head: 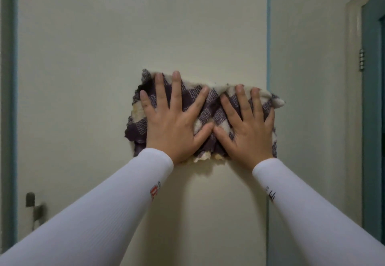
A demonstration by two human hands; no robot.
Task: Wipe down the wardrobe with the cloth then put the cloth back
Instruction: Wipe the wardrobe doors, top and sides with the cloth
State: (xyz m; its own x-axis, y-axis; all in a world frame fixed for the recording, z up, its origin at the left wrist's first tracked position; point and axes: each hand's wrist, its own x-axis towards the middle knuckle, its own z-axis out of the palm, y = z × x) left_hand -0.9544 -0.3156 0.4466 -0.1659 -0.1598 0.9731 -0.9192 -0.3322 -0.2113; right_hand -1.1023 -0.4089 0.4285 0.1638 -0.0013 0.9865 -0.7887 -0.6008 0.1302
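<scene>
Pressing flat against the pale cream painted wardrobe door [104,78], both hands pin a purple-and-cream checked woven cloth [210,107] to its surface. The left hand [174,126] lies open with fingers spread wide over the cloth's left half, palm down, gripping nothing. The right hand [248,132] is likewise open and splayed over the right half, and the two thumbs touch near the cloth's lower middle. The cloth sits around mid-height on the door, its right end reaching just past the door's teal-edged right border [268,36]. White long sleeves [104,213] cover both forearms. A small dark metal latch [34,207] is fixed low on the door's left side, well apart from the cloth. A grey metal hinge [361,60] shows on the teal door frame [373,120] at far right.
</scene>
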